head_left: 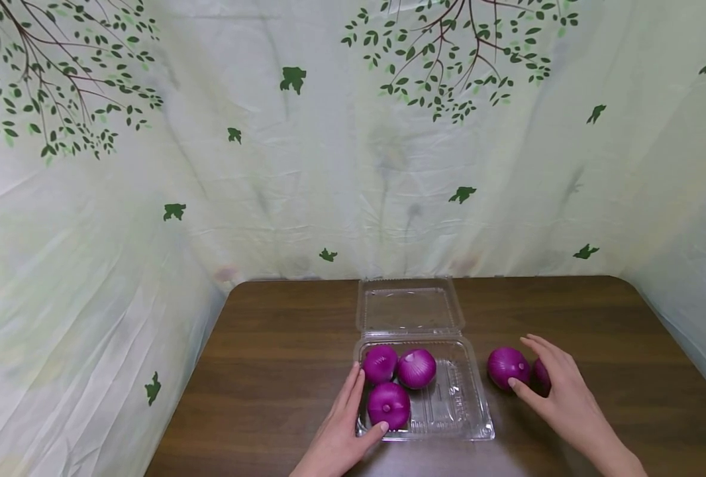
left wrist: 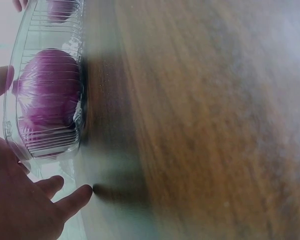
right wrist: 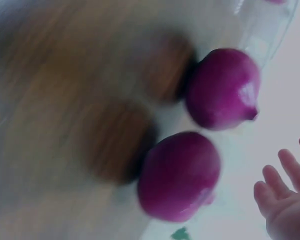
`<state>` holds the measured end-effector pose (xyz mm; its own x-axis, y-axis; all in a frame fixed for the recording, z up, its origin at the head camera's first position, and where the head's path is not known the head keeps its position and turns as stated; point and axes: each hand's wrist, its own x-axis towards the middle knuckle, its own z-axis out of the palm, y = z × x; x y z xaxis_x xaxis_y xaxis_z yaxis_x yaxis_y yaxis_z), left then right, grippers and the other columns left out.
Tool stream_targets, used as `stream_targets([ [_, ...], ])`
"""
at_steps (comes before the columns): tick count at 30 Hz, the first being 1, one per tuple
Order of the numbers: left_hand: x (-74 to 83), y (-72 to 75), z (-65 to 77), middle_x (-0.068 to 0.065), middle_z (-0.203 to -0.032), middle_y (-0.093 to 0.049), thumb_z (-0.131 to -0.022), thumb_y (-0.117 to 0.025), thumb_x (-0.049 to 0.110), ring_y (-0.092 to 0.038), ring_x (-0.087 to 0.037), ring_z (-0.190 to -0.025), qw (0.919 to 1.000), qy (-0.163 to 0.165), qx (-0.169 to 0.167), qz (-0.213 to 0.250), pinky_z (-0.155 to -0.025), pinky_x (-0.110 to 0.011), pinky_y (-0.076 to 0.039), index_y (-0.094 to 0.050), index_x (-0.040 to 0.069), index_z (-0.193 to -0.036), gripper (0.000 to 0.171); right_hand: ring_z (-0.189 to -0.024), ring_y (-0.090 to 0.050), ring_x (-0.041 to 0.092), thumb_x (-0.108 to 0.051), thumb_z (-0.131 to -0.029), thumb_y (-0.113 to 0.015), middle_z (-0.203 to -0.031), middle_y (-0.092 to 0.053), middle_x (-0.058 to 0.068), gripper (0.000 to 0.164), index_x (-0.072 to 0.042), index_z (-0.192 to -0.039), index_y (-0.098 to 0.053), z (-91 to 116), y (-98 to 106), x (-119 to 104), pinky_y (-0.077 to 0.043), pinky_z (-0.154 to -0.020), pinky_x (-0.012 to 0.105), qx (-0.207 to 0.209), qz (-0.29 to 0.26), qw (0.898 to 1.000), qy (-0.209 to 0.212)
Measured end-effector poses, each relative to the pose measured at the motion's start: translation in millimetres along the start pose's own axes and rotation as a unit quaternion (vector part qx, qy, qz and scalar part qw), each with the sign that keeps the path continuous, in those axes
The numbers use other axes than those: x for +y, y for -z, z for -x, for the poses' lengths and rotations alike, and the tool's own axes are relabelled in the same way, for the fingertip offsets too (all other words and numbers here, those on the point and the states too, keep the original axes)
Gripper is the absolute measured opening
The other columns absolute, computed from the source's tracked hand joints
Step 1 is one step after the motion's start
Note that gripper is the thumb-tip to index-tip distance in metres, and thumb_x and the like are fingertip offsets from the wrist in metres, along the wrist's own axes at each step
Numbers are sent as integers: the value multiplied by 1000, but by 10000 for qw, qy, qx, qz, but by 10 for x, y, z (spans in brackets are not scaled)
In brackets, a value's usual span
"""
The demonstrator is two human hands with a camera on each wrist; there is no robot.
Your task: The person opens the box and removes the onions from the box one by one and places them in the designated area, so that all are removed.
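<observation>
A clear plastic clamshell container (head_left: 451,404) lies on the table with its lid (head_left: 409,308) folded back. Three purple onions sit in its left part: one at the back left (head_left: 379,364), one beside it (head_left: 416,368), one in front (head_left: 389,405). My left hand (head_left: 344,427) rests at the container's left front corner, fingers extended along the side and thumb at the front rim. To the right of the container, my right hand (head_left: 558,391) hovers with spread fingers by two more onions, the nearer one (head_left: 508,367) and one (head_left: 541,374) partly hidden behind the hand. The right wrist view shows this hand apart from both onions.
The brown wooden table (head_left: 281,358) has rounded back corners. A pale curtain (head_left: 329,165) printed with leaves and branches hangs behind it and along both sides. The raised lid reaches the table's back edge.
</observation>
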<state>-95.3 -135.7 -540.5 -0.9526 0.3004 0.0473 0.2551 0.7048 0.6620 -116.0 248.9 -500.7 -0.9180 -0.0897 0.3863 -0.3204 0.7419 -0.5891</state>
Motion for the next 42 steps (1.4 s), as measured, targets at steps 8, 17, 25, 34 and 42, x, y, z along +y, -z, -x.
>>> stream_targets([
  [8, -3, -4, -5, 6, -165, -5, -89, -59, 63, -24, -30, -145, 10000, 46, -16, 33, -103, -61, -37, -15, 21, -159, 93, -129, -41, 35, -26, -79, -84, -144, -47, 9, 70, -15, -140, -52, -58, -146, -234, -43, -88, 68, -208, -100, 9993, 304],
  [17, -11, -15, -12, 5, -165, -5, -89, -60, 62, -25, -30, -145, 10000, -16, 29, 28, -102, -60, -38, -15, 20, -159, 93, -130, -42, 25, -23, -78, -85, -145, -47, 3, 72, -15, -141, -52, -119, -336, -412, -43, -100, 48, -369, -126, 9972, 641],
  [25, -13, -15, -15, 4, -165, -5, -89, -61, 60, -23, -30, -145, 9999, -26, 21, 107, -104, -61, -36, -15, 19, -159, 93, -132, -42, 24, -22, -80, -83, -146, -46, 2, 72, -24, -143, -49, -139, -574, -490, -44, -98, 54, -684, -468, 9940, 710],
  [34, 0, 3, -10, 4, -165, -5, -89, -62, 60, -24, -31, -145, 9999, 8, 1, 123, -102, -62, -36, -15, 19, -159, 94, -133, -43, 22, -23, -82, -81, -144, -48, 1, 65, -16, -140, -52, -209, -831, -536, -42, -103, 52, -931, -823, 9898, 702],
  [42, 1, -2, -12, 3, -165, -5, -89, -61, 60, -23, -32, -145, 9998, 39, -76, 161, -102, -64, -36, -15, 20, -159, 94, -132, -45, 23, -24, -84, -80, -143, -49, 3, 61, -17, -139, -54, -321, -963, -594, -41, -104, 50, -1372, -750, 9857, 634],
])
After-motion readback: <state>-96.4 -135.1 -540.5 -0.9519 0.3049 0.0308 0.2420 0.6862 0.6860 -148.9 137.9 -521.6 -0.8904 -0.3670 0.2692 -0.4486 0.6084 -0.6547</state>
